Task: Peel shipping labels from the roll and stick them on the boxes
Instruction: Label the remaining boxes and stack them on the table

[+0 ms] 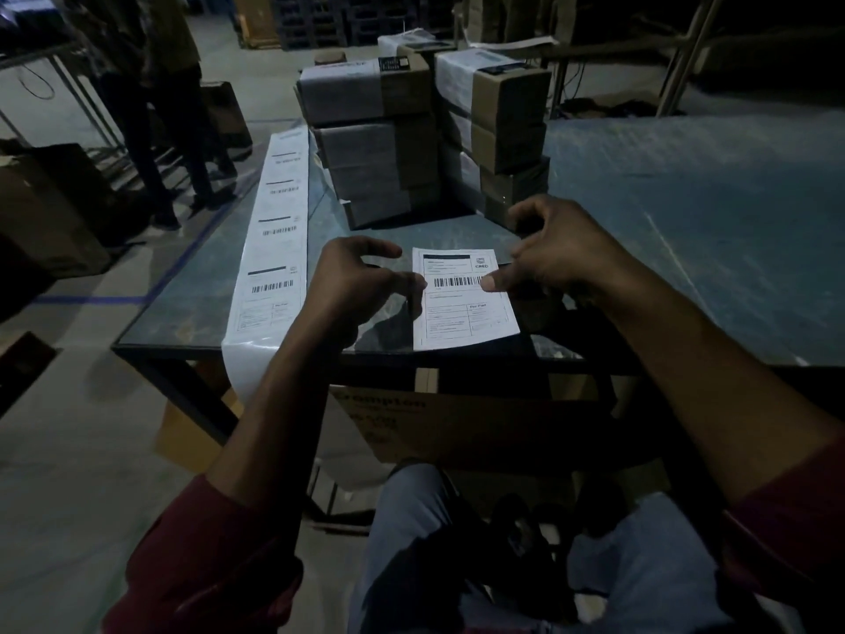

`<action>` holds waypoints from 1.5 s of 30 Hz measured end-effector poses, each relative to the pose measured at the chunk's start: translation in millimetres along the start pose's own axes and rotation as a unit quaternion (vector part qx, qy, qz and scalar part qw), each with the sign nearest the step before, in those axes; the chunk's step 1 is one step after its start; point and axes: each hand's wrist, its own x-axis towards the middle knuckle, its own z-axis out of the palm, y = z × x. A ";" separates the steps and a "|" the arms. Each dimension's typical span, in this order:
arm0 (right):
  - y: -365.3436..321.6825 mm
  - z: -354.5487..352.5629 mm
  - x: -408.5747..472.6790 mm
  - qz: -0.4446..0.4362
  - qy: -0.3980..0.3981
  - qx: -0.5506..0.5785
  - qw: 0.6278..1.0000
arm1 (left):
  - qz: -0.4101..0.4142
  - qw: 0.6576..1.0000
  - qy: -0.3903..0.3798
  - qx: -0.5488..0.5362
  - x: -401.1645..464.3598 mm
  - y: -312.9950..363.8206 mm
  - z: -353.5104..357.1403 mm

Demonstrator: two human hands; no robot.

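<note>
shipping label point(464, 298): flat at the surface's point(192, 304) near edge, long axis running away from the person | left hand point(361, 288) pinches its left edge, right hand point(555, 256) its right, equally near | stacked boxes point(375, 144) just beyond, label strip point(274, 240) left

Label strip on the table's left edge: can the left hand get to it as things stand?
Probably yes. The label strip lies flat just beside the left hand with bare table between them and nothing on top. That hand's fingers touch the loose label, so it would have to let go first.
</note>
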 end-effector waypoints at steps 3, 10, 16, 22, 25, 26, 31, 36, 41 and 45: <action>-1.0 -2.6 0.3 0.003 0.001 -0.005 1.000 | -0.001 1.000 0.002 0.004 0.4 -1.0 0.6; -0.2 -0.1 4.8 -0.020 0.021 -0.042 0.999 | 0.016 0.999 0.015 0.035 4.5 -8.3 3.6; 2.1 2.5 7.5 -0.028 0.038 -0.079 0.996 | 0.046 0.995 0.021 0.080 8.0 -11.8 5.2; 4.6 2.5 7.5 -0.044 0.049 -0.136 0.989 | 0.059 0.994 0.032 0.090 9.7 -16.7 6.2; 8.9 0.3 8.1 -0.044 0.049 -0.145 0.987 | 0.083 0.988 0.054 0.117 5.7 -19.8 9.2; 10.8 -0.2 8.6 -0.043 0.049 -0.144 0.987 | 0.090 0.986 0.060 0.127 4.1 -20.5 9.8; 14.9 -2.5 9.3 -0.048 0.050 -0.155 0.985 | 0.103 0.980 0.077 0.155 -4.0 -19.7 12.2; 34.3 -1.1 15.5 -0.067 0.060 -0.140 0.986 | 0.052 0.981 0.097 0.163 -6.7 -37.0 9.0; 48.7 -8.3 17.6 -0.059 0.021 -0.109 0.992 | -0.012 0.999 0.026 0.014 -6.1 -44.2 14.1; 48.5 -9.2 20.7 0.009 0.003 -0.002 1.000 | -0.023 0.999 -0.031 -0.020 -2.7 -34.1 13.5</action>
